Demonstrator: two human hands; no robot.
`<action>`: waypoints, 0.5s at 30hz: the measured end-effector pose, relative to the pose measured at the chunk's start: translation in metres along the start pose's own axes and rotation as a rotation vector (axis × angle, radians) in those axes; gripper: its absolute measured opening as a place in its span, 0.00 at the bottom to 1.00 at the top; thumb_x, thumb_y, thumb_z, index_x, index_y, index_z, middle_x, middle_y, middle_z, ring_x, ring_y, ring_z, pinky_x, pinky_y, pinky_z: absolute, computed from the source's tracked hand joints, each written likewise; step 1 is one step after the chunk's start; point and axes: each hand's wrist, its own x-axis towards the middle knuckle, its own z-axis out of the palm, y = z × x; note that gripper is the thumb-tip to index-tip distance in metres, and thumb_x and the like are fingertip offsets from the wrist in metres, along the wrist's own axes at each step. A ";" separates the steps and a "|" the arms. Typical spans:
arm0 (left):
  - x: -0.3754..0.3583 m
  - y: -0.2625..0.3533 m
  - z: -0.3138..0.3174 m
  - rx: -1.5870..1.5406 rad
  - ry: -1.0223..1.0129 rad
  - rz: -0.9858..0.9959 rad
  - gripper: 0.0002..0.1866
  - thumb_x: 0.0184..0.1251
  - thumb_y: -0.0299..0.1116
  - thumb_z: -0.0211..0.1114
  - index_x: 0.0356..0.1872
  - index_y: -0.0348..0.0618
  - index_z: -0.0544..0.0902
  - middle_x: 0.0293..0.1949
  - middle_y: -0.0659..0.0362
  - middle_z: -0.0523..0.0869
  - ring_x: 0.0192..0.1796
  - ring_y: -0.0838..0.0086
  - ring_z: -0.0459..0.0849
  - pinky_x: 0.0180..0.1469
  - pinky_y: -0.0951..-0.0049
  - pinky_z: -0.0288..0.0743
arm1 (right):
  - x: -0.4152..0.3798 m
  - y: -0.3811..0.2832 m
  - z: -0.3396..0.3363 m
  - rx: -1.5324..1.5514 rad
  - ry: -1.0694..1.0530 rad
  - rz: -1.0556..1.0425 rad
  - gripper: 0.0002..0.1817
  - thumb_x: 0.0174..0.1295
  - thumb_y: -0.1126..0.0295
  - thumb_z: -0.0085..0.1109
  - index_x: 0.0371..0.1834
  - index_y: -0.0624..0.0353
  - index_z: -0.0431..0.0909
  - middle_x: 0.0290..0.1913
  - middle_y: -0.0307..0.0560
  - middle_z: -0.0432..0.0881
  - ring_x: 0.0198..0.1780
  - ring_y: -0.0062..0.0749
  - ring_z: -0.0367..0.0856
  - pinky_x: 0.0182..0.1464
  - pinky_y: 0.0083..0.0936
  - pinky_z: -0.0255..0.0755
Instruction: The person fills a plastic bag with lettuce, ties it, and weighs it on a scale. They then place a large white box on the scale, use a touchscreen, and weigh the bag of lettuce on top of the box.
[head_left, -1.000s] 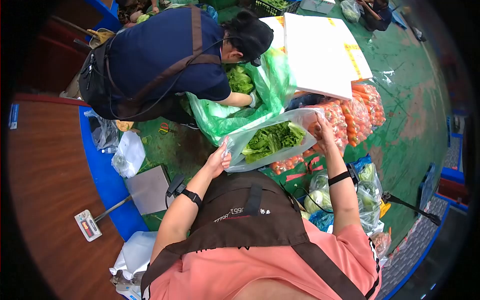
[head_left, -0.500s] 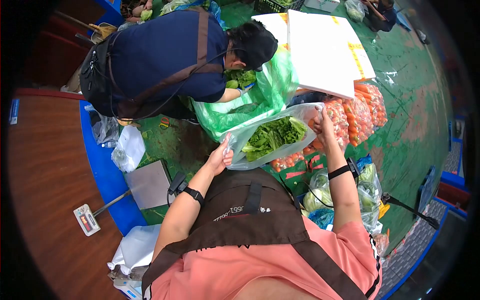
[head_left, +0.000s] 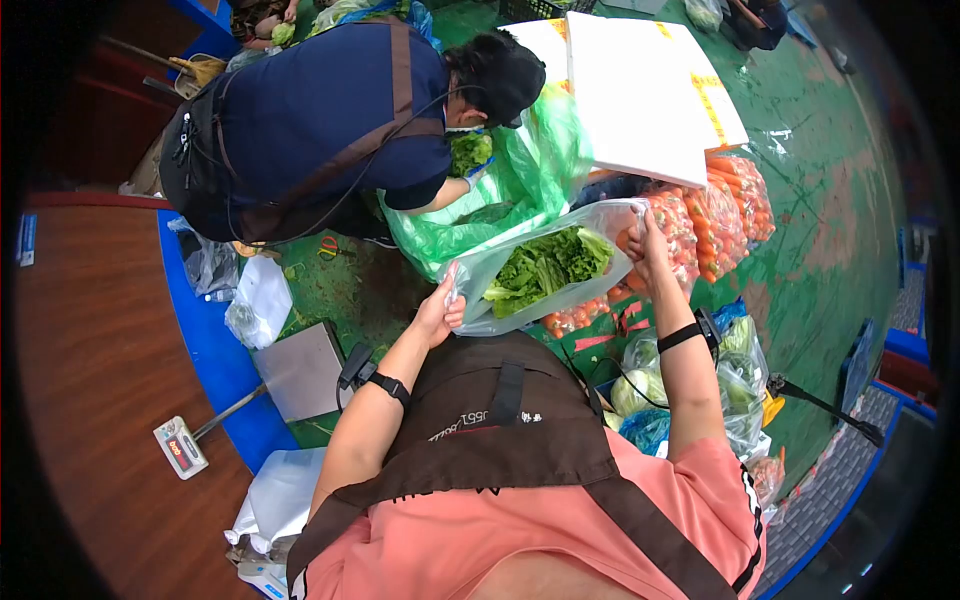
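Note:
A clear plastic bag (head_left: 485,325) is stretched wide in front of my apron, its mouth facing up. Leafy green lettuce (head_left: 550,265) lies inside it. My left hand (head_left: 438,312) grips the bag's left rim with closed fingers. On the far side, my right hand (head_left: 650,243) is closed on the right corner of the rim. Just beyond the bag is a large green plastic bag (head_left: 430,240), where a co-worker (head_left: 330,120) in a dark blue shirt bends over with a gloved hand on some greens (head_left: 472,153).
Mesh sacks of carrots (head_left: 715,225) lie ahead right, beside white foam boards (head_left: 640,95). Bagged cabbages (head_left: 640,390) sit by my right arm. A scale platform (head_left: 297,372) and its display (head_left: 180,447) are at left. Another person (head_left: 755,22) is at the far right.
My hands and the bag of lettuce stay nearly in place. The co-worker's gloved hand has shifted slightly left and up, and the greens by it now show more.

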 end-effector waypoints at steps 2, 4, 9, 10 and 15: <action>0.000 0.000 -0.001 0.002 -0.009 0.005 0.25 0.71 0.51 0.40 0.68 0.76 0.48 0.17 0.69 0.60 0.16 0.84 0.55 0.21 0.84 0.53 | 0.000 0.000 0.001 0.002 0.008 0.003 0.20 0.66 0.47 0.39 0.54 0.44 0.67 0.16 0.30 0.57 0.12 0.15 0.48 0.16 0.13 0.43; 0.001 0.001 -0.003 0.002 -0.002 0.007 0.25 0.72 0.51 0.40 0.68 0.76 0.48 0.17 0.69 0.60 0.16 0.84 0.55 0.21 0.84 0.53 | -0.001 -0.002 0.003 0.001 0.023 0.009 0.20 0.66 0.47 0.39 0.54 0.44 0.67 0.16 0.30 0.57 0.12 0.15 0.48 0.15 0.13 0.43; 0.002 0.001 -0.005 0.000 -0.008 0.011 0.25 0.71 0.51 0.40 0.68 0.76 0.48 0.17 0.70 0.60 0.16 0.85 0.55 0.21 0.84 0.52 | -0.009 -0.005 0.010 -0.019 0.026 0.003 0.21 0.69 0.51 0.34 0.59 0.48 0.62 0.15 0.28 0.54 0.12 0.13 0.48 0.15 0.12 0.42; 0.003 0.001 -0.006 0.001 -0.007 0.009 0.25 0.71 0.51 0.40 0.68 0.76 0.48 0.17 0.70 0.60 0.16 0.85 0.55 0.21 0.84 0.52 | -0.009 -0.005 0.011 -0.020 0.023 0.002 0.21 0.69 0.51 0.34 0.59 0.48 0.62 0.15 0.28 0.54 0.12 0.13 0.48 0.15 0.12 0.42; 0.001 -0.001 -0.007 -0.007 0.004 0.013 0.26 0.70 0.53 0.41 0.68 0.75 0.48 0.17 0.70 0.60 0.15 0.85 0.55 0.21 0.84 0.52 | -0.002 -0.001 0.001 -0.002 0.022 0.016 0.20 0.67 0.47 0.38 0.54 0.44 0.67 0.16 0.30 0.57 0.12 0.15 0.48 0.15 0.13 0.43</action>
